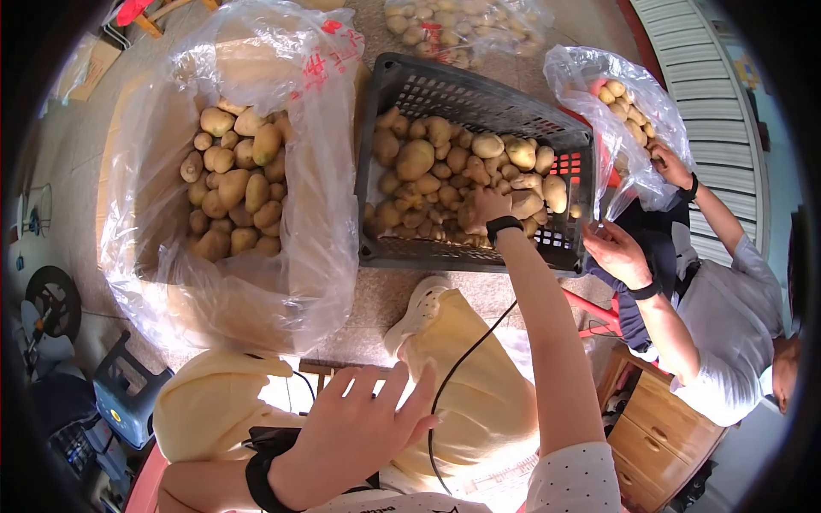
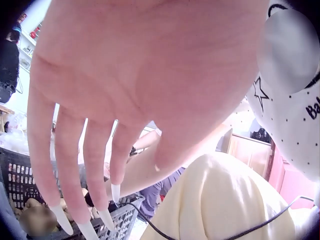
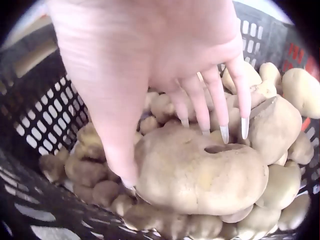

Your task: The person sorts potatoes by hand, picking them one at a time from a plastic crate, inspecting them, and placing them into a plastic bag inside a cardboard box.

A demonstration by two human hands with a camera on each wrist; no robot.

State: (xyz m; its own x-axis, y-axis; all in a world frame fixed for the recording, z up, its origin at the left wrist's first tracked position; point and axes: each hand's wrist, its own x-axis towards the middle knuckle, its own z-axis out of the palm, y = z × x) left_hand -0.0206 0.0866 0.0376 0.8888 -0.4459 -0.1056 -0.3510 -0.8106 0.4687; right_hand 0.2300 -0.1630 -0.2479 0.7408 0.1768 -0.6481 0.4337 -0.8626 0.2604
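My right hand (image 1: pixel 491 208) is down in a black plastic crate (image 1: pixel 369 111) of potatoes. In the right wrist view its thumb (image 3: pixel 120 167) lies against one end of a large potato (image 3: pixel 200 175) with a dark notch, and the fingertips reach over the far upper side. Smaller potatoes (image 3: pixel 92 170) lie around and under it. My left hand (image 1: pixel 351 427) hovers over my lap, palm down, with the fingers straight and spread. Nothing is held in it. Long pale nails (image 2: pixel 90 230) show on its fingertips in the left wrist view.
Left of the crate stands a cardboard box lined with clear plastic (image 1: pixel 321 197), holding potatoes (image 1: pixel 235 192). Another person (image 1: pixel 718 316) sits at the right, one hand at a plastic bag of potatoes (image 1: pixel 629 111). A bag (image 1: pixel 466 30) lies behind the crate. A black cable (image 1: pixel 466 355) crosses my lap.
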